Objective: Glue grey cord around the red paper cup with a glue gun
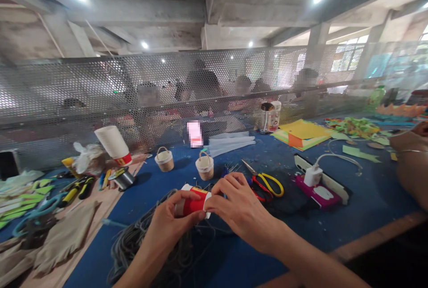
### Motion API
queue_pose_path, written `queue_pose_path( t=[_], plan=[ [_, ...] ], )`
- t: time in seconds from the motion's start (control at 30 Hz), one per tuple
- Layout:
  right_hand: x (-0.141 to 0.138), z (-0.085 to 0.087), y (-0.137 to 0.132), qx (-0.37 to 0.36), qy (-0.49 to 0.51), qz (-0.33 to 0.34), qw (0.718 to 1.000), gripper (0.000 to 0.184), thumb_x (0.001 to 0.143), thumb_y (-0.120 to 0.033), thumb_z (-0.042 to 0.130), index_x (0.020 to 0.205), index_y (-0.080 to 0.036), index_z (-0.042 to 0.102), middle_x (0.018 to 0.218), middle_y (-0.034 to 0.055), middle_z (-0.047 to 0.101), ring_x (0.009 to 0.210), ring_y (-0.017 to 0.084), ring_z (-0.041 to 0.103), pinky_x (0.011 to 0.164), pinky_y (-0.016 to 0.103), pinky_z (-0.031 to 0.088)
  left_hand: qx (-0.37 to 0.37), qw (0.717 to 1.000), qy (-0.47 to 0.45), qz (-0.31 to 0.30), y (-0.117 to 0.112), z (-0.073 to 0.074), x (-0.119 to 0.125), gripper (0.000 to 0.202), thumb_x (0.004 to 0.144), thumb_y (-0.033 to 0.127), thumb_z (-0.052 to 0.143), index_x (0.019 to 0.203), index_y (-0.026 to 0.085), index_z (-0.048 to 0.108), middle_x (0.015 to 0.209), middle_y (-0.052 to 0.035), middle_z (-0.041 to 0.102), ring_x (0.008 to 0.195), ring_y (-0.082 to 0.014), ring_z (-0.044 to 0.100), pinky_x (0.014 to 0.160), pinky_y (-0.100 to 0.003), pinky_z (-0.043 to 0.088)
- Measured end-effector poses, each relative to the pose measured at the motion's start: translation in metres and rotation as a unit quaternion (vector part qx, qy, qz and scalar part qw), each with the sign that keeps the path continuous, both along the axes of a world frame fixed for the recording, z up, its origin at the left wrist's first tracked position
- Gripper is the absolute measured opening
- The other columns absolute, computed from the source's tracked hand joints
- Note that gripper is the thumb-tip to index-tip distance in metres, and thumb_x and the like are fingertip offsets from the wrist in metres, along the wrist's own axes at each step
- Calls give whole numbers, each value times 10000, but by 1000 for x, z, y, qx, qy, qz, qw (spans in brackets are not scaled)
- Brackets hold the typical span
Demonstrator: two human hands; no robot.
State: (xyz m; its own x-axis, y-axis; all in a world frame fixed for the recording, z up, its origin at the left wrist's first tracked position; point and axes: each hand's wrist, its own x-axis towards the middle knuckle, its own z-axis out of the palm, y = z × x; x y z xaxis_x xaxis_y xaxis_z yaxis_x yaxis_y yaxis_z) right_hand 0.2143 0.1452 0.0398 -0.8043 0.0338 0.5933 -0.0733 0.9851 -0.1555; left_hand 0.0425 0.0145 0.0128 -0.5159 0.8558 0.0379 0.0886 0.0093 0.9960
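A red and white paper cup lies sideways between my hands, above the blue table. My left hand wraps its fingers and thumb around the cup's body. At the right end of the cup, the fingers of my right hand are pinched on its rim. A coil of grey cord lies beneath my left hand and forearm. Just beyond the cup stand two small handled baskets, one basket close by and another basket farther left. Scissors with red and yellow handles lie beside my right hand.
Stacked paper cups lean at the left beside a wire spool. A purple power strip with a white plug sits at right. Coloured paper and jars stand near the perforated screen. Another person's arm is at far right.
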Motion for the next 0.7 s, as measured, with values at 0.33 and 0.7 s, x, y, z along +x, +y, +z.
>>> queue_pose_path(
  t=[0.33,0.7],
  plan=[
    [1,0,-1,-7,-5,4,1000,179,1013,-152,501,1043,-245,651,1044,26,608,995,196,508,966,401,327,2,1000,-13,2,0,-1,0,365,634,299,892,909,180,683,872,-44,771,758,-178,670,690,-269,497],
    [-1,-1,0,-4,-2,6,1000,190,1018,-158,491,1036,-244,660,1036,32,617,989,201,505,949,399,332,4,1000,-7,-3,0,-1,0,339,648,298,881,895,192,675,914,-46,767,791,-190,672,720,-288,506]
  ],
)
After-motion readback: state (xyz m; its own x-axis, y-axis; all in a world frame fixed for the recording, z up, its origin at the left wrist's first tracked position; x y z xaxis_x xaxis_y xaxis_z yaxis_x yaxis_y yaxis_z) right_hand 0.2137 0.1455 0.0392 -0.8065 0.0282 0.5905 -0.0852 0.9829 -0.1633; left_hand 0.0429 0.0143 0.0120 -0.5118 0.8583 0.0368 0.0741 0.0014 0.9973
